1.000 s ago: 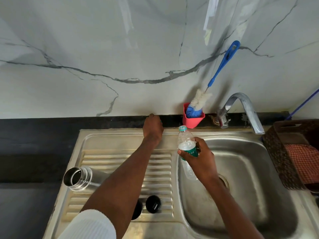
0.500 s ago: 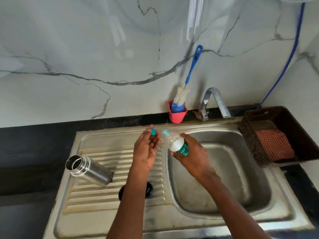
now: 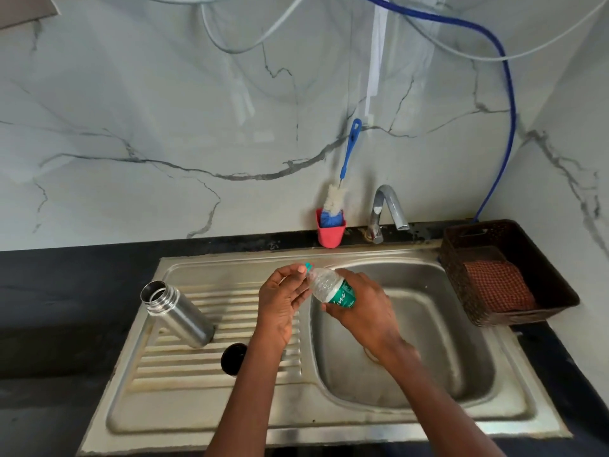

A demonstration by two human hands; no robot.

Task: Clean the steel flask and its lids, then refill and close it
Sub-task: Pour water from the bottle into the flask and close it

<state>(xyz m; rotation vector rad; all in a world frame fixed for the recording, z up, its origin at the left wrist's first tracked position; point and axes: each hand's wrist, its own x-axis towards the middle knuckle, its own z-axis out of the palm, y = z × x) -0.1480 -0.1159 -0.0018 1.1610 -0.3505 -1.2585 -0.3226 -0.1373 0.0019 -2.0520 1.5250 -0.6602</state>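
Note:
The open steel flask (image 3: 179, 314) stands on the ribbed drainboard (image 3: 211, 367) at the left, its mouth uncovered. A black lid (image 3: 233, 357) lies on the drainboard just in front of it, partly hidden by my left forearm. My right hand (image 3: 364, 310) grips a clear plastic water bottle (image 3: 331, 286) with a green label, tilted with its neck toward the left. My left hand (image 3: 283, 300) pinches the bottle's teal cap (image 3: 308, 267) at the neck.
The sink basin (image 3: 438, 328) lies under my right arm, with the tap (image 3: 387, 206) behind it. A red cup (image 3: 330, 230) holding a blue-handled bottle brush (image 3: 346, 166) stands by the wall. A brown basket (image 3: 543, 291) with a checked cloth (image 3: 497, 285) sits at the right.
My left hand came back from the sink's rear edge to the bottle's neck and took hold of the cap. The bottle tilted leftward. The view pulled back and upward.

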